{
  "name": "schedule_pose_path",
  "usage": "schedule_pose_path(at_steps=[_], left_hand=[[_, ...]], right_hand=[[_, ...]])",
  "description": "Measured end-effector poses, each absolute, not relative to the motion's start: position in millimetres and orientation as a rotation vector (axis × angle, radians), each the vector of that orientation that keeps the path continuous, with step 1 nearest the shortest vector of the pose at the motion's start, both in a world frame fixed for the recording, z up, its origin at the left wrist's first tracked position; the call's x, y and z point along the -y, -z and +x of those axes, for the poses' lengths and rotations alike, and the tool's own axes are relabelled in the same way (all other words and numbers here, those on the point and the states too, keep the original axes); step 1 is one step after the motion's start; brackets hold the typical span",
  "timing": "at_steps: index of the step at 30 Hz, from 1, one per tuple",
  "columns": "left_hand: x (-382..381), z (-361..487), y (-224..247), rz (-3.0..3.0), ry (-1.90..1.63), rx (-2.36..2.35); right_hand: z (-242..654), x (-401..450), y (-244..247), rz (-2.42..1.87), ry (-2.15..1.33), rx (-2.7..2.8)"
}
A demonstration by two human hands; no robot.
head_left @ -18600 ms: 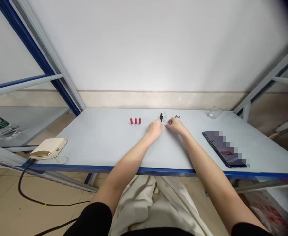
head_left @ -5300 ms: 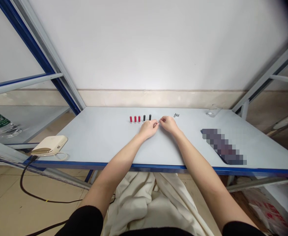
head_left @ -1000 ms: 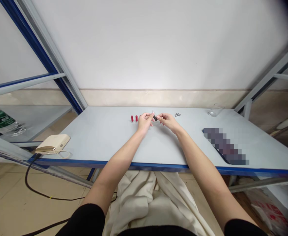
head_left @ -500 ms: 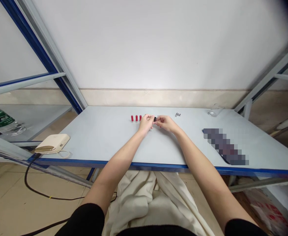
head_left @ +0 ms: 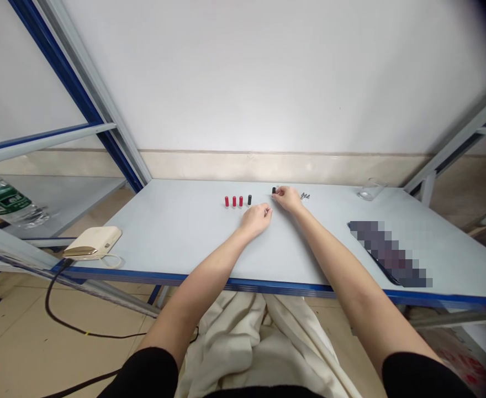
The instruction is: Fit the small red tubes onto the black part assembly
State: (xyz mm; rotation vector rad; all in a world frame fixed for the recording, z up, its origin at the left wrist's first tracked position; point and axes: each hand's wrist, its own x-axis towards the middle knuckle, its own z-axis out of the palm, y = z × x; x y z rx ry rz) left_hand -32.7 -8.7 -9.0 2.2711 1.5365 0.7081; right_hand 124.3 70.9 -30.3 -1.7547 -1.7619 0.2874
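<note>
Three small red cylinders (head_left: 234, 201) with pale bases stand upright in a row, and a small black cylinder (head_left: 249, 199) stands at the row's right end. Just in front of that black one, my left hand (head_left: 257, 220) rests near the tabletop with its fingers curled closed; whether anything is inside is hidden. My right hand (head_left: 288, 198) is farther back, its fingertips pinched at a second black cylinder (head_left: 274, 190). Small clear pieces seem to lie behind those fingers, too small to make out. Several shiny metal pieces (head_left: 305, 196) lie to the right of my right hand.
A clear glass (head_left: 370, 190) lies tilted at the back right of the light table (head_left: 177, 232). A pixelated dark flat object (head_left: 387, 251) lies at the right. On the left are a cream device (head_left: 96, 241) with a cable and a plastic bottle (head_left: 9, 199).
My hands have parted from around a black cylinder. My right hand has moved back and right, my left hand slightly nearer me. One black cylinder now shows beside the red row.
</note>
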Motion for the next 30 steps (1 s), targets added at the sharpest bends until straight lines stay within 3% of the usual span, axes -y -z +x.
schedule_pose_path(at_steps=[30], left_hand=[[12.6,-30.8,6.2,2.324,-0.685,-1.512]], right_hand=[[124.4,-70.0,33.8,-1.79,-0.314,1.783]])
